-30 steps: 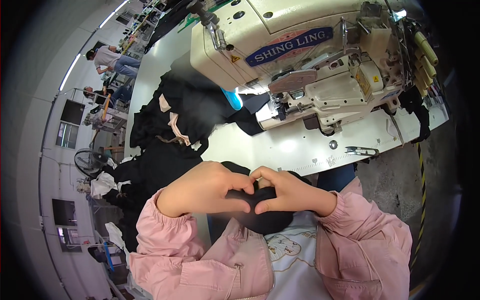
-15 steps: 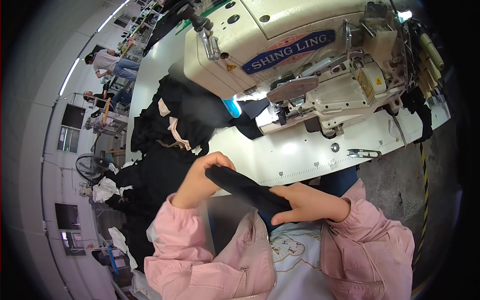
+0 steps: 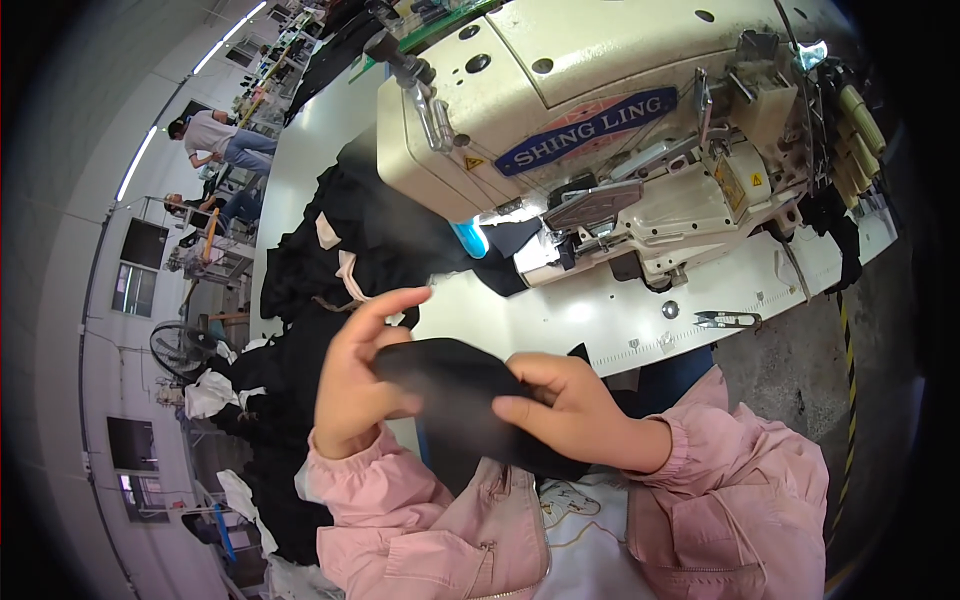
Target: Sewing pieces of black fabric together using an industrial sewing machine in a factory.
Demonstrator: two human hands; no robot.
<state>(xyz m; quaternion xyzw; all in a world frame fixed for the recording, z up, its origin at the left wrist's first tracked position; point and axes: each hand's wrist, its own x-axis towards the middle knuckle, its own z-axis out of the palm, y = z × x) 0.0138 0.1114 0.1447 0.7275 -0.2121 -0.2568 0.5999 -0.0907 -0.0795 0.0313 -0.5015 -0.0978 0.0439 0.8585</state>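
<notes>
Just below the frame's centre, our right hand (image 3: 588, 412) clasped the black cloth (image 3: 460, 385) in its grip; our left hand (image 3: 350, 388) splayed at the cloth's left end, its hold unclear to us.

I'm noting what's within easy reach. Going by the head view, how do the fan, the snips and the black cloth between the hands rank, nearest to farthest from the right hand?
1. Black cloth: held in the right hand, extending leftward.
2. Snips: on the table, to that hand's right.
3. Fan: far left, in the background.
</notes>
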